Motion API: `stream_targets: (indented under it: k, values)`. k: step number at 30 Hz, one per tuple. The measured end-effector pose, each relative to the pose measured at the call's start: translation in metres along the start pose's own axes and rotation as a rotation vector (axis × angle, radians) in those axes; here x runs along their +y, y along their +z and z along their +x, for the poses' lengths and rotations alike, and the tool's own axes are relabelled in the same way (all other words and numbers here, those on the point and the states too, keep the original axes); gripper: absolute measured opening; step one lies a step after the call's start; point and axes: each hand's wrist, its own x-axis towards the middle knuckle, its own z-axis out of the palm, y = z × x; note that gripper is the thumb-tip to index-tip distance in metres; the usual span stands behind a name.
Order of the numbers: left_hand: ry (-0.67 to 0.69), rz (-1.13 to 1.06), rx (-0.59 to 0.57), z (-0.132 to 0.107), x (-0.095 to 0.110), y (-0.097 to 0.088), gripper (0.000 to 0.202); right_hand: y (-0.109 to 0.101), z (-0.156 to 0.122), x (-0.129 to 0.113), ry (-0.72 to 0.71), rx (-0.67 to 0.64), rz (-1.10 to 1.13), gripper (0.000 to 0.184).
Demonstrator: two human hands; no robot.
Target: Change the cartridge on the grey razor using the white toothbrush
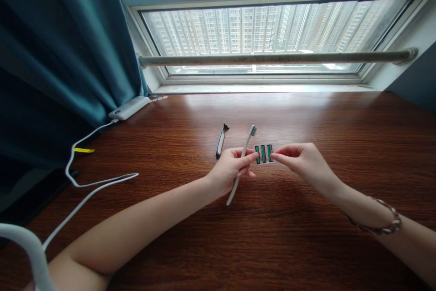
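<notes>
Between my two hands is a small clear pack of razor blade cartridges [263,154], three dark strips with green faces side by side. My left hand [231,168] is closed, its thumb and finger on the pack's left edge. That same hand also holds a pale toothbrush [235,191], tilted with its grey bristles up and away from me. With thumb and fingertips pinched, my right hand [303,164] grips the pack's right edge. A grey and black razor [220,142] lies on the wooden table just beyond my left hand.
On the brown tabletop [323,245], a white device [131,108] with a white cable [91,184] lies at the left by a blue curtain [78,32]. A yellow strip [84,150] is near the cable. A white curved stand [30,245] rises at lower left. A window with a bar [272,59] is behind.
</notes>
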Motion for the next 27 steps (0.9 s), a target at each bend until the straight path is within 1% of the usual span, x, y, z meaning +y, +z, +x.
stream_targets:
  k: [2, 6, 8, 15, 17, 22, 27]
  values:
    - [-0.005, -0.002, -0.003, -0.0005, -0.0001, 0.0007, 0.025, 0.0008, 0.0000, 0.0005, 0.009, 0.013, 0.019, 0.024]
    - [-0.010, -0.008, 0.003, -0.0013, -0.0010, 0.0015, 0.024, 0.0010, 0.0000, 0.0025, -0.033, 0.097, -0.003, 0.024]
    - [-0.009, -0.012, 0.008, -0.0017, -0.0014, 0.0019, 0.024, 0.0007, -0.0001, 0.0026, -0.034, 0.117, -0.012, 0.024]
    - [-0.017, -0.028, -0.008, -0.0029, -0.0042, 0.0030, 0.022, 0.0024, -0.0009, 0.0027, 0.009, 0.054, -0.022, 0.023]
    - [-0.021, -0.032, -0.010, -0.0029, -0.0051, 0.0030, 0.023, 0.0026, -0.0006, 0.0028, 0.027, 0.046, 0.006, 0.024]
    - [-0.045, -0.045, -0.001, -0.0022, -0.0054, 0.0023, 0.024, 0.0013, -0.0001, 0.0019, 0.059, 0.012, 0.165, 0.027]
    - [-0.039, -0.039, -0.007, -0.0019, -0.0057, 0.0025, 0.026, 0.0015, -0.0008, 0.0023, 0.060, 0.016, 0.146, 0.027]
